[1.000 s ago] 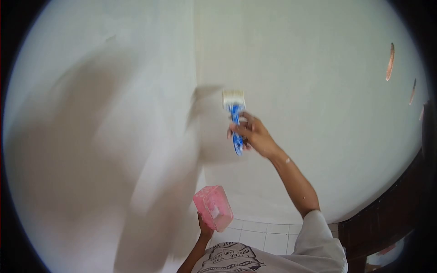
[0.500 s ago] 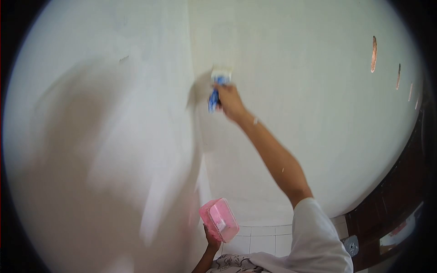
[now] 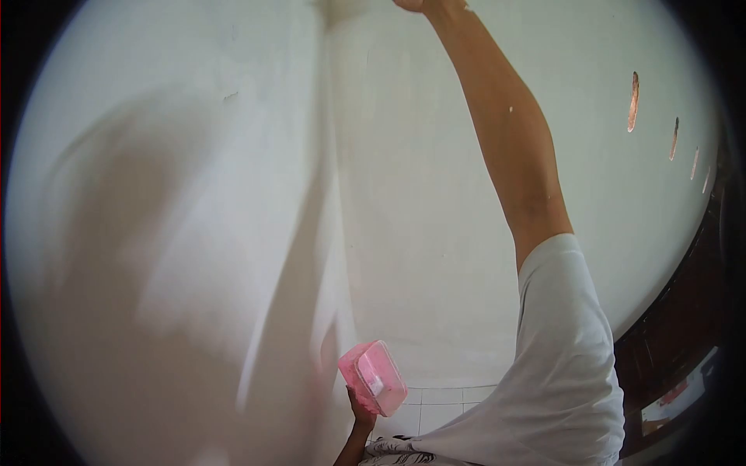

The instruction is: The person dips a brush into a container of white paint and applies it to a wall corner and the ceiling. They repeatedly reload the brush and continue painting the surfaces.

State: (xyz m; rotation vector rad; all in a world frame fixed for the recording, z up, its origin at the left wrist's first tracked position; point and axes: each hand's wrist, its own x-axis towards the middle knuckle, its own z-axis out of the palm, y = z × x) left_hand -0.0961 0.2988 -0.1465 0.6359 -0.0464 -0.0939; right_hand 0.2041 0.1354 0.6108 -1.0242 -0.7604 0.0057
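Observation:
Low in the view, my left hand [image 3: 362, 412] grips a pink plastic tub [image 3: 359, 380] from its left side and underneath. The tub is tilted, its see-through open side faces me, and a whitish patch shows inside. High up, my right arm [image 3: 497, 109] reaches along the pale wall [image 3: 435, 233] near the corner. Only a sliver of my right hand [image 3: 410, 4] shows at the top edge; its fingers and the paintbrush seen earlier are outside the picture.
Two pale walls meet at a corner [image 3: 336, 194], with shadows across the left wall [image 3: 194, 233]. Several reddish-brown gouges [image 3: 633, 102] mark the right wall. White floor tiles [image 3: 439, 415] lie below, and dark brown woodwork [image 3: 660, 365] stands at the lower right.
My right hand, which held a blue-handled paintbrush against the wall by the corner, has moved up to the top edge. The tub in my left hand stays nearly in place.

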